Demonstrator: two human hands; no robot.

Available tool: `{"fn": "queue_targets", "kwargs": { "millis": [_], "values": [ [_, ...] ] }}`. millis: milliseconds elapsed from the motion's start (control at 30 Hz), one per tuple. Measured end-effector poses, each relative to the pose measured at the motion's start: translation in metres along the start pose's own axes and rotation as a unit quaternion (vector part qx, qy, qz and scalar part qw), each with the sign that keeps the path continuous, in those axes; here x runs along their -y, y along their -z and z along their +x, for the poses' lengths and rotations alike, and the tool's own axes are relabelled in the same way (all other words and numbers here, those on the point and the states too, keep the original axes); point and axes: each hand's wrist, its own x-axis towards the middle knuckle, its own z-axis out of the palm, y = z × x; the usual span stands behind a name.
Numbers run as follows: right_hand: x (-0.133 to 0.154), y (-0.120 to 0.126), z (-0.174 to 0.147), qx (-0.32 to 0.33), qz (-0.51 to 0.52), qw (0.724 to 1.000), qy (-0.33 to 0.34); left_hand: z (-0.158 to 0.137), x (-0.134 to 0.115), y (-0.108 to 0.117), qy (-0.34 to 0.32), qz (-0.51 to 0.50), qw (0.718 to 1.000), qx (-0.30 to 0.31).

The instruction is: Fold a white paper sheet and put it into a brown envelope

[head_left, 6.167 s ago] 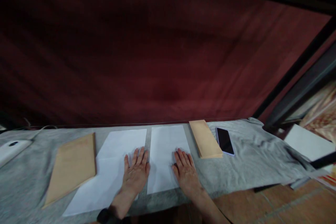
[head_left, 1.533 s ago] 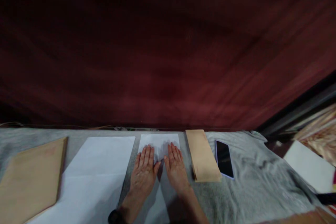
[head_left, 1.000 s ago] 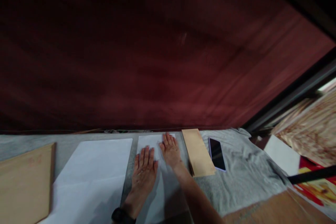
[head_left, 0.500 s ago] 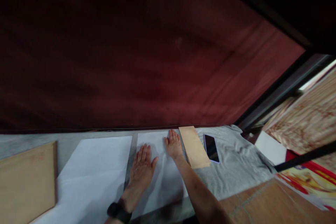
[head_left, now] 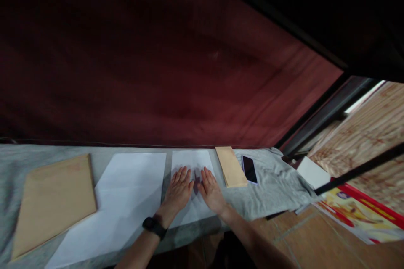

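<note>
Curtain (head_left: 164, 105): dark red, hanging beyond the far edge of the work surface; my one head view shows it dim and a little soft.
Cloth (head_left: 271, 195): grey, spread over that surface, smoother around the papers and wrinkled toward the right end.
Narrow sheet (head_left: 195, 204): white, lying flat on the cloth in front of me, long side running away; one layer or folded, I cannot tell.
Left hand (head_left: 179, 189): palm down on the narrow sheet, fingers nearly straight, thumb out to the side, gripping nothing; I see a dark band (head_left: 154, 227) on the wrist.
Right hand (head_left: 211, 191): palm down too, fingers extended, thumb turned toward the other hand, nothing in its grasp.
Wide sheet (head_left: 129, 193): white, left of the narrow sheet, a strip of cloth between them; no hand on it.
Brown packet (head_left: 59, 201): at the wide sheet's left edge, untouched.
Tan stack (head_left: 232, 169): just right of the narrow sheet, apart from it, with a phone (head_left: 249, 169) beside it.
Done: both sheets are laid out, and the narrow one looks mostly flat to me.
Left: I judge the smoothing unfinished, since both palms rest there; how much remains I cannot tell.
</note>
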Motion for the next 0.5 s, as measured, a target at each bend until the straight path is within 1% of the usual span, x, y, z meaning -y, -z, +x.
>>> {"fn": "queue_targets", "kwargs": {
  "millis": [100, 167, 233, 267, 367, 433, 500],
  "values": [
    [0.01, 0.01, -0.023, 0.013, 0.017, 1.0, -0.006, -0.017, -0.016, -0.017, -0.012, 0.011, 0.999, -0.039],
    [0.013, 0.014, -0.033, 0.022, 0.031, 0.999, -0.009, -0.03, -0.032, -0.031, -0.036, 0.01, 0.997, -0.065],
    [0.014, 0.018, -0.042, 0.04, 0.043, 0.998, -0.001, -0.042, -0.046, -0.044, -0.062, 0.01, 0.995, -0.074],
    [0.014, 0.019, -0.045, 0.052, 0.046, 0.998, 0.003, -0.047, -0.052, -0.048, -0.063, 0.013, 0.995, -0.075],
    [0.01, 0.025, -0.051, 0.089, 0.031, 0.995, 0.0, -0.056, -0.062, -0.049, -0.066, 0.021, 0.996, -0.064],
    [0.004, 0.03, -0.052, 0.105, 0.013, 0.994, -0.004, -0.057, -0.063, -0.043, -0.07, 0.027, 0.996, -0.057],
    [-0.004, 0.034, -0.053, 0.104, 0.005, 0.995, -0.001, -0.058, -0.062, -0.036, -0.07, 0.033, 0.995, -0.056]
  ]
}}
